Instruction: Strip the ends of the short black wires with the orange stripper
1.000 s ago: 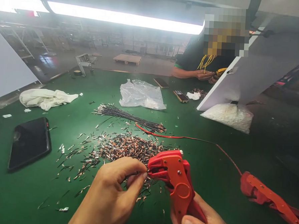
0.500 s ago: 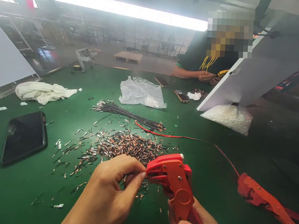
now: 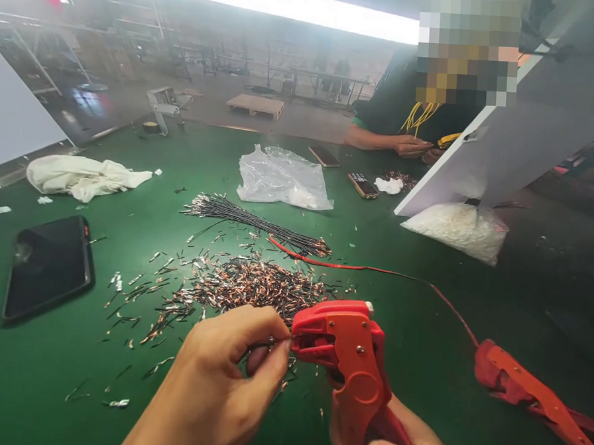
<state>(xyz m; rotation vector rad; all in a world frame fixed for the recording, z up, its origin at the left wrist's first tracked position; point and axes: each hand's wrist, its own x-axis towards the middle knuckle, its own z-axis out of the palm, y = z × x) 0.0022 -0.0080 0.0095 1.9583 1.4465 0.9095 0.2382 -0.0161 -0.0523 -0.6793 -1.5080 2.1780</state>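
My right hand (image 3: 390,426) is wrapped round the handles of a red and orange wire stripper (image 3: 354,358), its jaws facing left. Between thumb and forefinger, my left hand (image 3: 234,372) pinches a thin dark wire (image 3: 271,342) right at those jaws; most of the wire is hidden by the fingers. Behind both hands spreads a pile of short black and copper wire scraps (image 3: 258,283). Farther back lies a bundle of black wires (image 3: 252,221), metal terminals at the left end and bare copper at the right.
A second stripper (image 3: 532,387) lies at right, with a red cord (image 3: 354,267) running from it. A phone (image 3: 50,269) and white cloth (image 3: 80,176) are at left. Behind are a plastic bag (image 3: 284,179) and a white panel (image 3: 460,151). Across the table a person's hands (image 3: 415,148) hold yellow wires.
The camera view has shifted slightly. The wire stripper sits a little farther right and its handles appear squeezed differently, while my left hand keeps its pinch at the jaws.
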